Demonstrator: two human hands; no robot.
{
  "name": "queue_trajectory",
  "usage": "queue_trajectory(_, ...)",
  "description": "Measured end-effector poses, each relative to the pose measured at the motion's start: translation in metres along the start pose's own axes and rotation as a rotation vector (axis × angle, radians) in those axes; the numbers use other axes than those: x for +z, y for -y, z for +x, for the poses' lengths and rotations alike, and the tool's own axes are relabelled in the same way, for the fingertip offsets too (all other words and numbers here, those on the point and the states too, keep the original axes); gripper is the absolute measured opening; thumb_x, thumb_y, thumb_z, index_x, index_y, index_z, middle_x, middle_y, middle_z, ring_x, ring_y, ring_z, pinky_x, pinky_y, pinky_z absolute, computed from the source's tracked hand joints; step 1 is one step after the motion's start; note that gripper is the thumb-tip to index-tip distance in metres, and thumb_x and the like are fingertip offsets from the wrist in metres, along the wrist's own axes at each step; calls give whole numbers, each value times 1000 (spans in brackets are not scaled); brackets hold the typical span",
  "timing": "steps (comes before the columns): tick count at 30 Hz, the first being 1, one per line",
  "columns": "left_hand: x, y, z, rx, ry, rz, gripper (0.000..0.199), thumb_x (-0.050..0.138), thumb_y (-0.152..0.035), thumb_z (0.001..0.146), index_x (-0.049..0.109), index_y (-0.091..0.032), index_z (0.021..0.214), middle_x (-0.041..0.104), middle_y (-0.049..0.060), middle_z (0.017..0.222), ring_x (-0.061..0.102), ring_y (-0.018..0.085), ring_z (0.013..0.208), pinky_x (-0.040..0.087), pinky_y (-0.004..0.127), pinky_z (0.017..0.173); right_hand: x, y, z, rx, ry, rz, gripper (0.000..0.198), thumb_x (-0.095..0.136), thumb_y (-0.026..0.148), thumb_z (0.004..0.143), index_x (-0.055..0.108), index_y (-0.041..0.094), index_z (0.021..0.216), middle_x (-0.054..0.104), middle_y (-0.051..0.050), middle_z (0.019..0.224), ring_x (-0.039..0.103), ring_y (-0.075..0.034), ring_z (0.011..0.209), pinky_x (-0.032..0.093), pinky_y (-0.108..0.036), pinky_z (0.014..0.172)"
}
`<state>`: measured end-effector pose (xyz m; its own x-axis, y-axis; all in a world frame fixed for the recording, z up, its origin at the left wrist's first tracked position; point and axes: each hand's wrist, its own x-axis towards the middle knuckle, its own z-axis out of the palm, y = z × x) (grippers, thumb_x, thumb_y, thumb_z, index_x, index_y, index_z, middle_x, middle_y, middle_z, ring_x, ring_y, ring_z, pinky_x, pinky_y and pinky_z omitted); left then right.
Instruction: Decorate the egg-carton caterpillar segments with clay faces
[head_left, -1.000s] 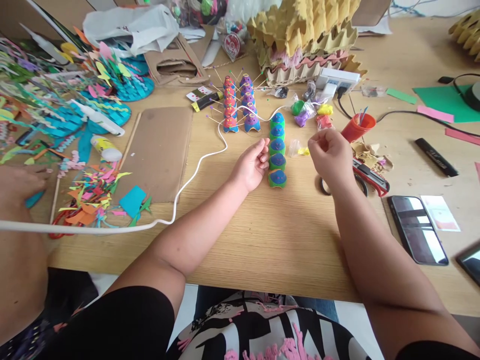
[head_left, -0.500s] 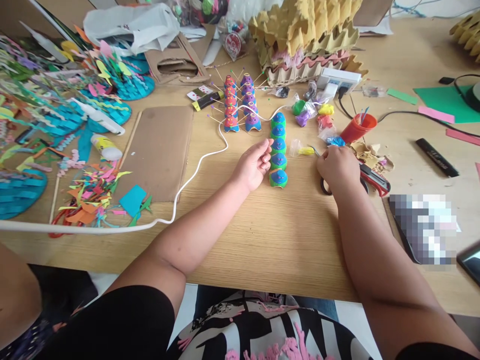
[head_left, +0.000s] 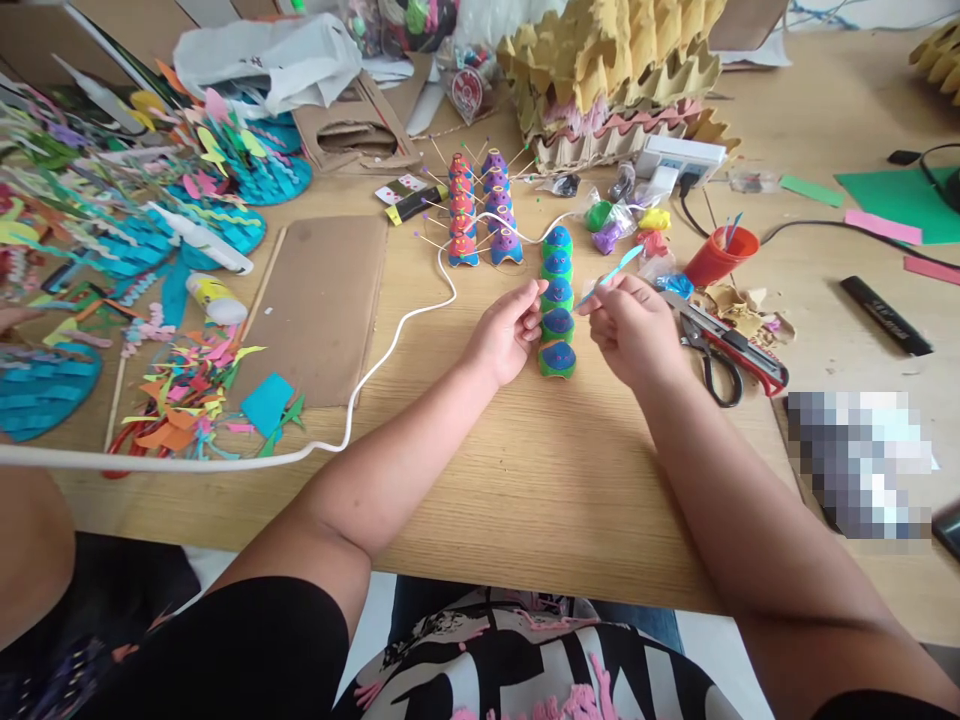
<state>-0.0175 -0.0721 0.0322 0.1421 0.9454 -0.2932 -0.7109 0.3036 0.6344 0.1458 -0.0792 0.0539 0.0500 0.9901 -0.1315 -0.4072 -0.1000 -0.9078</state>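
Note:
A row of several egg-carton bumps (head_left: pixel 557 322), coated in blue and green clay with small faces, stands on the table before me. My left hand (head_left: pixel 510 332) is at its left side, fingers curled and thumb pressed to the index finger; what lies between them, if anything, is hidden. Right of the row, my right hand (head_left: pixel 634 328) is closed on a light-blue plastic modelling tool (head_left: pixel 621 264), which slants up and to the right. Behind stand a red-and-blue row (head_left: pixel 463 215) and a purple-and-blue row (head_left: pixel 504 210), both with pins sticking out.
Scissors (head_left: pixel 720 375) and a red utility knife (head_left: pixel 761 362) lie right of my hand, near an orange cup (head_left: pixel 724 255). A white cable (head_left: pixel 397 335) crosses the table. Cardboard (head_left: pixel 322 300) and paper scraps (head_left: pixel 176 395) lie left; egg trays (head_left: pixel 607 90) are stacked behind.
My right hand has moved left from over the scissors to beside the blue-and-green row, and the light-blue modelling tool now shows in it. My left hand has stayed in place.

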Motion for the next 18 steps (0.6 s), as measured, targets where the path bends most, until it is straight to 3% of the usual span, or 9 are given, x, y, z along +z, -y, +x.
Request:
queue_trajectory(3, 0, 1, -1, -9, -7, 30, 16, 81, -24, 99, 77, -17, 85, 53, -6, 67, 45, 1, 53, 31, 14, 47, 12, -18, -9, -16, 60, 92, 36, 91, 26, 81, 55, 26, 83, 64, 8, 66, 34, -5, 44, 26, -18, 42)
queue_trajectory(9, 1, 1, -3, -4, 27, 70, 18, 79, -22, 101, 77, -17, 84, 53, -6, 68, 43, 0, 53, 31, 14, 48, 7, -25, -15, -134, 59, 104, 40, 94, 29, 78, 54, 27, 83, 69, 8, 71, 40, -6, 49, 32, -18, 48)
queue_trajectory(14, 2, 0, -4, -9, 17, 77, 23, 80, -25, 100, 75, -16, 80, 52, -6, 66, 43, 1, 52, 31, 14, 47, 5, -28, -14, -122, 64, 64, 43, 96, 36, 76, 55, 27, 82, 65, 8, 67, 49, -9, 55, 32, -19, 49)
queue_trajectory(18, 4, 0, -5, -8, 4, 90, 22, 82, -25, 99, 74, -16, 81, 52, -6, 67, 44, 1, 52, 31, 15, 47, 5, -30, -13, -98, 26, 113, 46, 97, 33, 76, 52, 27, 83, 67, 8, 70, 44, -7, 52, 32, -19, 48)
